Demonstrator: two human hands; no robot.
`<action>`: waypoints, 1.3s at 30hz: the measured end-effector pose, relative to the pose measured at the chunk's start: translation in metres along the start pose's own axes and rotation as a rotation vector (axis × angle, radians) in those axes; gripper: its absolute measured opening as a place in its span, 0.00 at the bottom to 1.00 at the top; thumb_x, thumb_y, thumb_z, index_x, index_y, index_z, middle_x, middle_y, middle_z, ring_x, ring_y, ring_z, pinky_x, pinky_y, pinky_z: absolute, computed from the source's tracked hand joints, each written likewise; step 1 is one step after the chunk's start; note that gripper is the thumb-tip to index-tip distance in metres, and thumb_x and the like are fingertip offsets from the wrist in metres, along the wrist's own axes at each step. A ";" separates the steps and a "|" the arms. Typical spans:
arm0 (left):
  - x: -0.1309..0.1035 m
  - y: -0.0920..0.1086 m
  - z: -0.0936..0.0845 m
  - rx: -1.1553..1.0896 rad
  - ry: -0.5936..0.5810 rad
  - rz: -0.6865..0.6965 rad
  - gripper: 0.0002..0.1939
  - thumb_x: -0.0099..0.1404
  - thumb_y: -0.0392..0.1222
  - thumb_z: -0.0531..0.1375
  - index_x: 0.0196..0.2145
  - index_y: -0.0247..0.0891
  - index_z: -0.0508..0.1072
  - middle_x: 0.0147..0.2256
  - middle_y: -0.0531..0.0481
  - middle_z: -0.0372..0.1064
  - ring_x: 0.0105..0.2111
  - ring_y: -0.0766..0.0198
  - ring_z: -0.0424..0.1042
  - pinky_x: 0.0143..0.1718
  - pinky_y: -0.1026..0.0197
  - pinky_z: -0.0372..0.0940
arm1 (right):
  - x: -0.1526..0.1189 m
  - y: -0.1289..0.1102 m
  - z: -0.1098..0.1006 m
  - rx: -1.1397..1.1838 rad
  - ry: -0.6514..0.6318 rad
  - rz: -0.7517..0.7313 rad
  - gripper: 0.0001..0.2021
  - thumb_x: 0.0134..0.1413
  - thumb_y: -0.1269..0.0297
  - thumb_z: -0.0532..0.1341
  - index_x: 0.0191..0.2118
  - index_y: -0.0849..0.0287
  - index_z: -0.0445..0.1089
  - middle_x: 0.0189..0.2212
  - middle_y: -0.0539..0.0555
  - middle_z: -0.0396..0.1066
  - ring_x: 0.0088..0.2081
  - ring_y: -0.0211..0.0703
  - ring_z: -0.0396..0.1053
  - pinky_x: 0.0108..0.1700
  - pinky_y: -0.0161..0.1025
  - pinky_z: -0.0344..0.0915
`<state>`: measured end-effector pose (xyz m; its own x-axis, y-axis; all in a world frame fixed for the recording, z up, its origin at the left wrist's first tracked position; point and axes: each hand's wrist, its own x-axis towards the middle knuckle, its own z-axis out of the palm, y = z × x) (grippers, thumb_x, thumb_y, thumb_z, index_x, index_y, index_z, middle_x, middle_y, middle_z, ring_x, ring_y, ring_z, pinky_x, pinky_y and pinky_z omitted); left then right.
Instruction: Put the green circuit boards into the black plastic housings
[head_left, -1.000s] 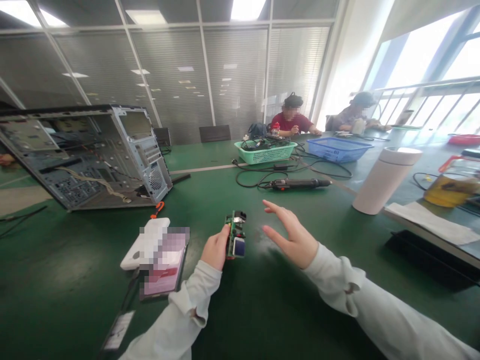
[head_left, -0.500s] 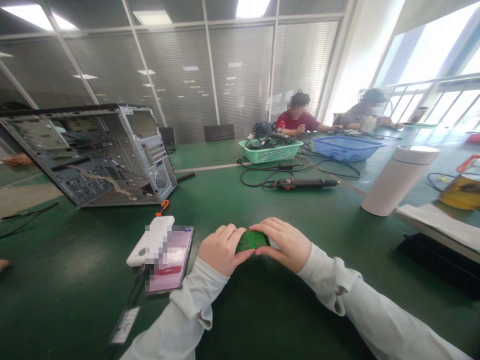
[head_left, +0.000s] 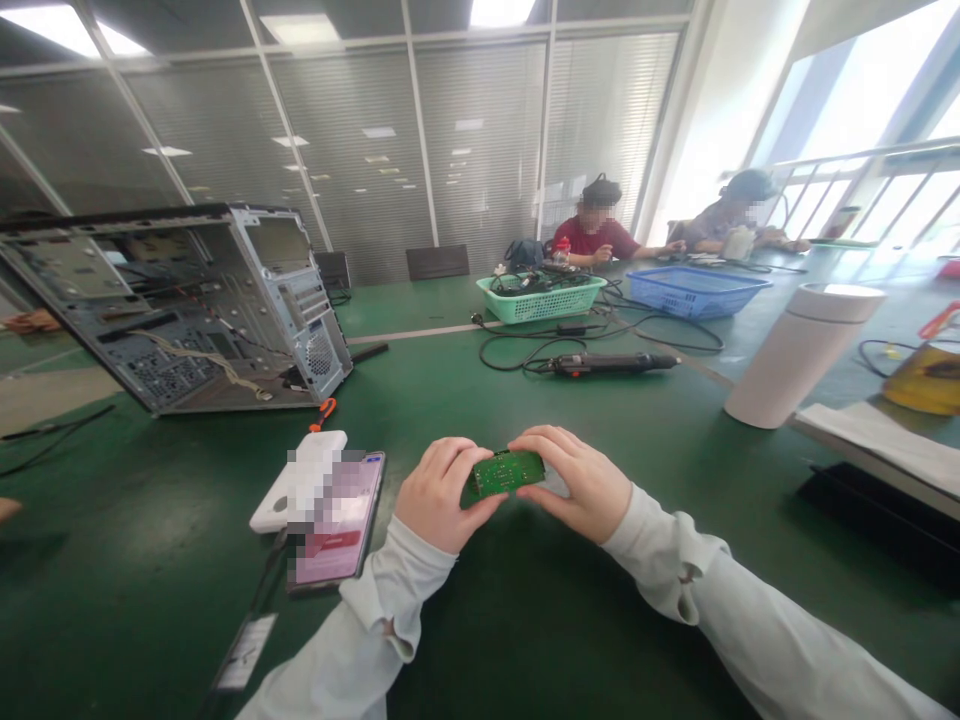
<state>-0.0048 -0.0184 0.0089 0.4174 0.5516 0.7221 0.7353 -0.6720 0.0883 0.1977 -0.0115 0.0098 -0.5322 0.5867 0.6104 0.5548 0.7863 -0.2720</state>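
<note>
Between my two hands, just above the green table, is a small green circuit board (head_left: 508, 473), its soldered face toward me. My left hand (head_left: 442, 495) grips its left end with the thumb below and the fingers over the top. At the other end, my right hand (head_left: 577, 485) pinches the board the same way. Something pale shows under my right palm; I cannot make out what it is. Left of my hands lie a phone (head_left: 345, 535) with a lit screen and a white power bank (head_left: 322, 455) partly beside it.
An open computer case (head_left: 217, 310) stands at the left. Ahead lies a black electric screwdriver (head_left: 611, 364) with its cable. Behind it are a green basket (head_left: 544, 300) of cables and a blue basket (head_left: 697, 295). A white tumbler (head_left: 802, 355) stands right. Two people sit across the table.
The circuit board has turned in my fingers, so more of its soldered face shows. My right hand has shifted slightly to the right, and both hands still hold the board.
</note>
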 end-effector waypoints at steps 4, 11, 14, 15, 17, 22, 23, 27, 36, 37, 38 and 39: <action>0.002 0.002 -0.002 -0.020 0.004 0.074 0.15 0.56 0.46 0.61 0.39 0.35 0.70 0.36 0.43 0.69 0.38 0.57 0.68 0.41 0.56 0.65 | 0.001 -0.001 0.000 0.027 -0.046 -0.029 0.16 0.56 0.58 0.61 0.47 0.59 0.61 0.42 0.57 0.64 0.44 0.47 0.61 0.45 0.45 0.63; 0.003 0.004 -0.002 -0.242 -0.026 -0.126 0.18 0.53 0.53 0.61 0.34 0.35 0.70 0.32 0.45 0.69 0.35 0.57 0.68 0.38 0.55 0.64 | 0.000 0.000 0.000 0.036 -0.007 -0.041 0.22 0.62 0.47 0.49 0.50 0.61 0.63 0.42 0.59 0.63 0.44 0.48 0.60 0.46 0.47 0.62; 0.003 0.005 -0.001 -0.464 -0.108 -0.320 0.18 0.55 0.55 0.59 0.33 0.35 0.70 0.31 0.46 0.67 0.32 0.60 0.68 0.33 0.58 0.64 | -0.002 -0.005 0.004 0.129 -0.026 0.018 0.21 0.64 0.50 0.46 0.50 0.61 0.62 0.40 0.58 0.64 0.42 0.47 0.61 0.44 0.45 0.63; 0.003 0.005 0.000 -0.549 -0.137 -0.388 0.19 0.56 0.55 0.58 0.34 0.35 0.70 0.32 0.46 0.67 0.32 0.60 0.68 0.32 0.59 0.64 | -0.003 -0.007 0.006 0.154 -0.031 0.040 0.21 0.64 0.51 0.46 0.51 0.62 0.62 0.39 0.58 0.65 0.41 0.46 0.61 0.44 0.45 0.62; 0.002 0.004 0.004 -0.707 -0.189 -0.511 0.22 0.57 0.58 0.55 0.34 0.35 0.71 0.33 0.45 0.68 0.34 0.59 0.69 0.33 0.59 0.64 | -0.005 -0.009 0.009 0.179 -0.039 0.075 0.20 0.65 0.53 0.45 0.50 0.62 0.62 0.38 0.58 0.65 0.41 0.46 0.61 0.43 0.45 0.62; 0.000 -0.005 0.017 -1.115 -0.216 -0.869 0.37 0.51 0.72 0.47 0.33 0.33 0.74 0.35 0.41 0.72 0.38 0.53 0.69 0.36 0.55 0.65 | -0.005 -0.007 0.017 0.354 0.001 0.259 0.20 0.63 0.53 0.45 0.44 0.62 0.65 0.37 0.57 0.65 0.40 0.45 0.62 0.45 0.44 0.60; 0.000 -0.007 0.020 -1.191 -0.231 -0.927 0.39 0.49 0.73 0.47 0.34 0.33 0.74 0.36 0.41 0.72 0.39 0.52 0.69 0.35 0.56 0.65 | -0.004 -0.005 0.019 0.484 0.003 0.355 0.20 0.62 0.52 0.47 0.42 0.62 0.66 0.36 0.57 0.66 0.39 0.45 0.62 0.44 0.43 0.61; -0.003 -0.017 0.029 -1.263 -0.209 -1.011 0.39 0.51 0.73 0.44 0.34 0.37 0.75 0.36 0.43 0.71 0.41 0.54 0.67 0.31 0.59 0.64 | 0.001 0.000 0.020 1.139 -0.181 0.746 0.25 0.58 0.47 0.44 0.37 0.65 0.66 0.23 0.54 0.62 0.22 0.39 0.60 0.26 0.36 0.61; 0.001 -0.012 0.026 -1.041 -0.238 -1.131 0.30 0.56 0.64 0.47 0.34 0.36 0.75 0.34 0.44 0.70 0.38 0.59 0.67 0.29 0.63 0.63 | 0.001 -0.006 0.008 2.015 -0.245 1.077 0.27 0.60 0.54 0.33 0.44 0.66 0.62 0.18 0.48 0.51 0.15 0.32 0.43 0.17 0.29 0.46; 0.001 -0.012 0.027 -1.027 -0.231 -1.125 0.30 0.56 0.64 0.47 0.34 0.36 0.76 0.34 0.44 0.70 0.37 0.59 0.67 0.29 0.63 0.63 | 0.001 -0.006 0.008 2.037 -0.239 1.079 0.28 0.60 0.54 0.32 0.44 0.65 0.62 0.18 0.48 0.51 0.15 0.32 0.43 0.17 0.29 0.45; 0.000 -0.011 0.028 -1.015 -0.215 -1.113 0.30 0.56 0.64 0.48 0.34 0.36 0.76 0.34 0.44 0.70 0.37 0.59 0.67 0.29 0.63 0.62 | 0.001 -0.006 0.008 2.048 -0.239 1.079 0.28 0.61 0.53 0.32 0.44 0.65 0.62 0.18 0.48 0.51 0.15 0.32 0.43 0.17 0.29 0.45; -0.002 -0.011 0.030 -1.005 -0.199 -1.100 0.30 0.56 0.64 0.48 0.34 0.36 0.76 0.34 0.44 0.71 0.37 0.59 0.67 0.29 0.63 0.62 | 0.002 -0.007 0.007 2.046 -0.244 1.082 0.28 0.61 0.54 0.31 0.43 0.65 0.63 0.18 0.48 0.51 0.15 0.32 0.44 0.17 0.29 0.45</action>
<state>0.0025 0.0026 -0.0134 0.0401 0.9930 -0.1110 0.0925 0.1069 0.9900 0.1883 -0.0141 0.0074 -0.7165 0.6542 -0.2423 -0.4644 -0.7065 -0.5341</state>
